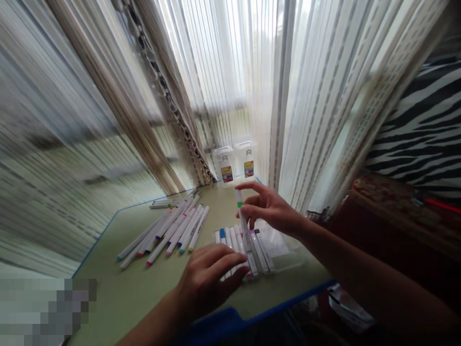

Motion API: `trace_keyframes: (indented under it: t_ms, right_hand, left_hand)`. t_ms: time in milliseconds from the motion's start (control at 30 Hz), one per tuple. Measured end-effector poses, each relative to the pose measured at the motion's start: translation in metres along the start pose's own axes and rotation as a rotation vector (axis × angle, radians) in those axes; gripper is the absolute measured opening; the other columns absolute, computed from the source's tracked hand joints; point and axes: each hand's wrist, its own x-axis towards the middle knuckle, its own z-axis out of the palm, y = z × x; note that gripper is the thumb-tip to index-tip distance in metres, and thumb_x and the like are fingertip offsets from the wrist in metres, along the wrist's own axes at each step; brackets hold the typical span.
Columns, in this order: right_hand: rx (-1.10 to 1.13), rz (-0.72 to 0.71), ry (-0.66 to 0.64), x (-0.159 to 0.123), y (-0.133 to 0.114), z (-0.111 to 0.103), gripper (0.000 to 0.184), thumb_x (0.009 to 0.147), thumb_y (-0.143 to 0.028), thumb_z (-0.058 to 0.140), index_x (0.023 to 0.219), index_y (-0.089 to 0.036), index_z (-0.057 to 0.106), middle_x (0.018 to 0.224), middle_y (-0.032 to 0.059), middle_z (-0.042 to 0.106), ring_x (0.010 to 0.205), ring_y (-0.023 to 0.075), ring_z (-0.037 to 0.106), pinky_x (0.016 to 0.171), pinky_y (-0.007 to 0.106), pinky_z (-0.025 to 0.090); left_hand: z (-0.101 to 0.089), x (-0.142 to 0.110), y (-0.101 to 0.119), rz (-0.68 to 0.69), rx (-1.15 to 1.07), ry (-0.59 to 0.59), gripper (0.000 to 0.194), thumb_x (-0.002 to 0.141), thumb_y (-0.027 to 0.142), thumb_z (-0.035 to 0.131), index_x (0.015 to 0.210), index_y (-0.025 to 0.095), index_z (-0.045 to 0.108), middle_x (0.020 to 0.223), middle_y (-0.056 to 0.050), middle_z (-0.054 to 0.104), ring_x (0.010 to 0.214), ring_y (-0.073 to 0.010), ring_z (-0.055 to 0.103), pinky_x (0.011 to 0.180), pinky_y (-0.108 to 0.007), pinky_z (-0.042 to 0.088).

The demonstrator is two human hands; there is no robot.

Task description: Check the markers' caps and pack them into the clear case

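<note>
Left hand (pixel 211 274) curls over marker row (pixel 234 238)

Whether it grips anything cannot be told. Above the row, the right hand (pixel 272 207) pinches a green-banded marker (pixel 239 204). Loose markers (pixel 180 226) lie left of the row; two labelled plastic cases (pixel 226 166) stand beyond it, before sheer curtains (pixel 223 72).

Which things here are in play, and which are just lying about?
In play:
white marker with green band, in right hand's fingers
row of white markers on clear plastic, by left hand
probably the loose white marker pile

Lying about:
two upright clear plastic boxes, possibly related
black-and-white striped fabric
</note>
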Motion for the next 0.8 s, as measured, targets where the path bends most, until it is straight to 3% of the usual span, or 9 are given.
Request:
trace_keyframes:
  t_ms: [267, 500, 633, 800]
  right_hand:
    - [-0.111, 0.074, 0.161, -0.042, 0.013, -0.046, 0.041, 0.084, -0.022, 0.074, 0.117, -0.017, 0.051, 0.069, -0.0039, 0.068, 0.053, 0.0110, 0.067, 0.041, 0.017, 0.049]
    - [-0.212, 0.145, 0.249, -0.068, 0.005, -0.075, 0.041, 0.081, -0.024, 0.075, 0.115, -0.017, 0.053, 0.066, -0.0052, 0.066, 0.043, 0.0066, 0.054, 0.036, 0.016, 0.037]
    - [-0.232, 0.159, 0.276, -0.071, 0.003, -0.082, 0.040, 0.081, -0.027, 0.076, 0.113, -0.017, 0.054, 0.066, -0.0047, 0.067, 0.041, 0.0051, 0.047, 0.036, 0.017, 0.032]
    - [-0.239, 0.212, 0.187, -0.062, 0.010, -0.073, 0.040, 0.081, -0.026, 0.076, 0.112, -0.017, 0.053, 0.061, -0.0067, 0.063, 0.042, 0.0048, 0.044, 0.038, 0.017, 0.031]
  left_hand:
    - [0.035, 0.019, 0.010, 0.077, -0.001, -0.156, 0.003, 0.091, 0.019, 0.066, 0.093, 0.018, 0.067, 0.077, -0.003, 0.071, 0.066, -0.0142, 0.066, 0.061, -0.026, 0.049]
    - [0.063, 0.021, 0.023, 0.123, 0.098, -0.297, 0.018, 0.097, 0.024, 0.055, 0.084, 0.019, 0.066, 0.071, -0.002, 0.066, 0.059, -0.0153, 0.060, 0.054, -0.028, 0.046]
    - [0.065, 0.014, 0.025, 0.155, 0.108, -0.331, 0.018, 0.097, 0.021, 0.054, 0.083, 0.018, 0.064, 0.074, -0.002, 0.067, 0.060, -0.0152, 0.060, 0.054, -0.028, 0.047]
    - [0.061, 0.011, 0.022, 0.243, 0.099, -0.262, 0.014, 0.096, 0.015, 0.054, 0.104, 0.014, 0.066, 0.094, -0.008, 0.073, 0.077, -0.0194, 0.066, 0.063, -0.032, 0.054]
